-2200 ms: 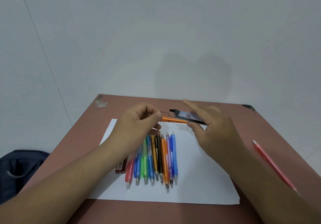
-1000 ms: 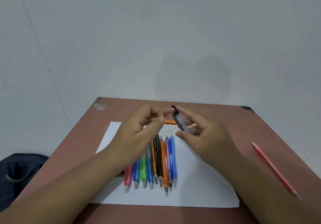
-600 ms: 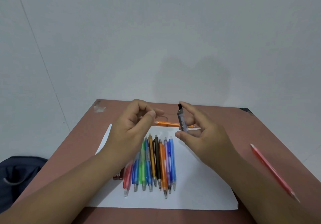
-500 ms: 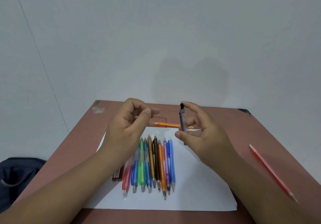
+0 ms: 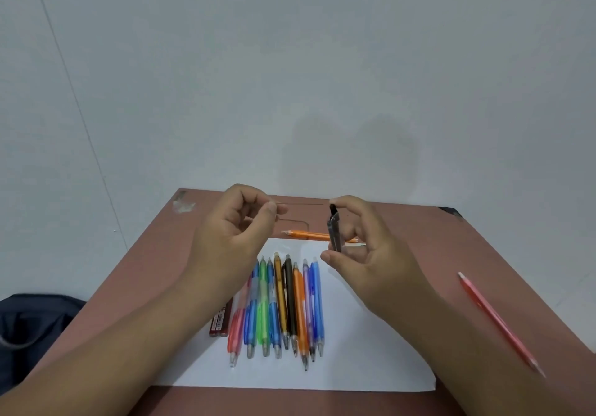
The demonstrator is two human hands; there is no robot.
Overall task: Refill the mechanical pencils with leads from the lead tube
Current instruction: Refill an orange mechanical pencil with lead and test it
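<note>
Grey lead tube (image 5: 334, 229) gripped upright by right hand (image 5: 364, 254); left hand (image 5: 240, 231) pinching a thin lead.
Orange mechanical pencil (image 5: 317, 236) lies unfilled on bench (image 5: 419, 238); row of coloured pencils (image 5: 283, 306) probably still waiting.

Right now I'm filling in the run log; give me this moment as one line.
left hand: pinches thin lead | right hand: holds lead tube upright | orange pencil: lying on table | row of pencils: on paper

A reddish-brown rectangular worktop (image 5: 403, 222) carries a white sheet of paper (image 5: 371, 351), with a slim pink pencil (image 5: 496, 319) lying apart near its right edge. An orange pencil (image 5: 309, 235) lies crosswise beyond the sheet's far edge. Dark red lead tubes (image 5: 220, 322) rest at the paper's left edge.
</note>
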